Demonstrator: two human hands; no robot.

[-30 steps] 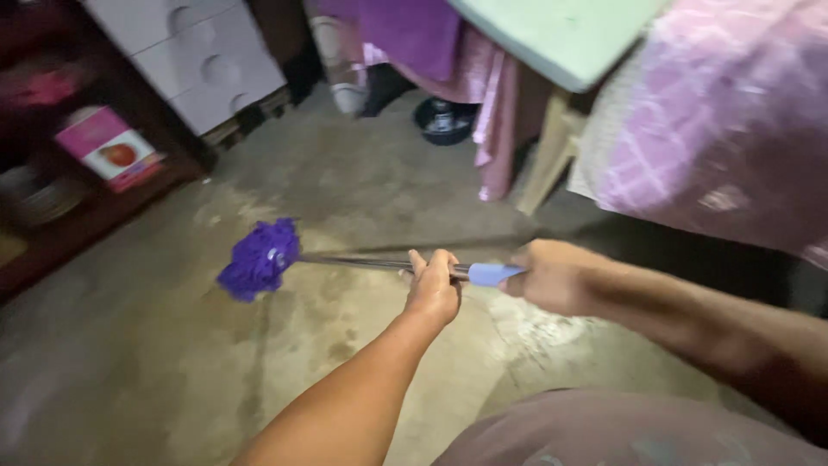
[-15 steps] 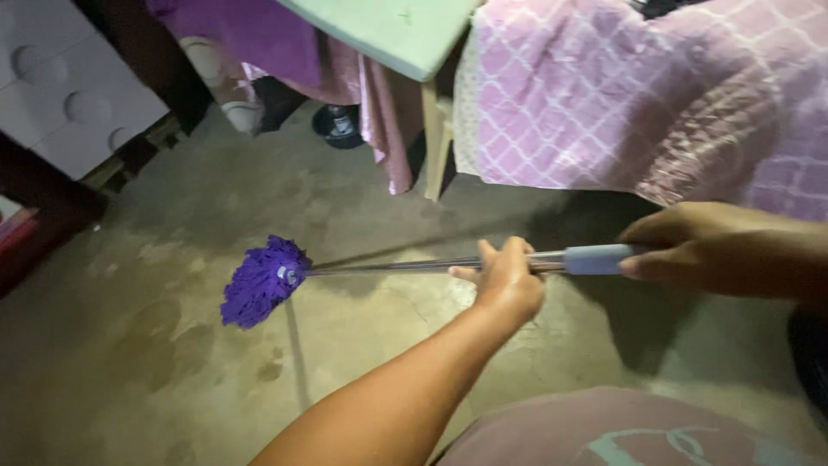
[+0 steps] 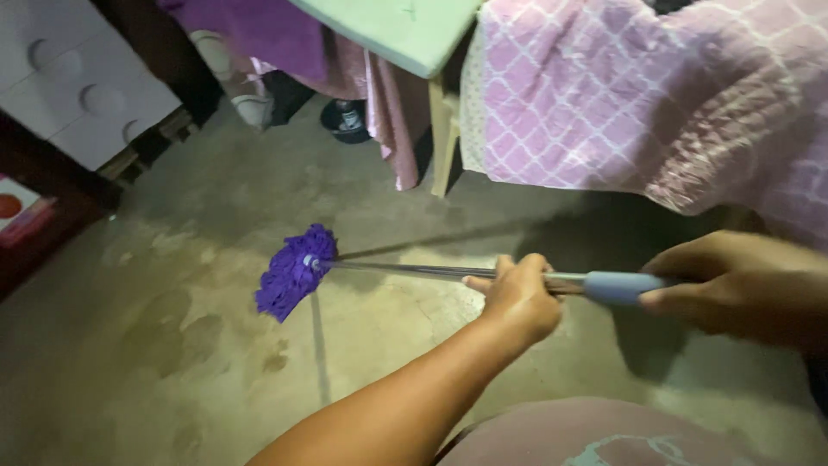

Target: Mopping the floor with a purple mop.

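Note:
I hold a mop with both hands over a damp concrete floor (image 3: 172,362). Its purple stringy mop head (image 3: 296,271) rests on the floor at centre left. A thin metal handle (image 3: 405,271) runs right from it to a pale blue grip (image 3: 619,286). My left hand (image 3: 517,298) is closed around the metal handle near its middle. My right hand (image 3: 733,289) is closed on the blue grip end at the right.
A bed with a pink patterned cover (image 3: 638,103) fills the upper right. A pale green tabletop (image 3: 397,30) on a cream leg (image 3: 444,142) stands at top centre, with pink cloth (image 3: 392,112) hanging beside it. White drawers (image 3: 78,86) and a dark shelf (image 3: 34,216) line the left.
The mop head has slid to the right and slightly up across the floor. Both hands have shifted right and down a little with the handle. The view has swung slightly.

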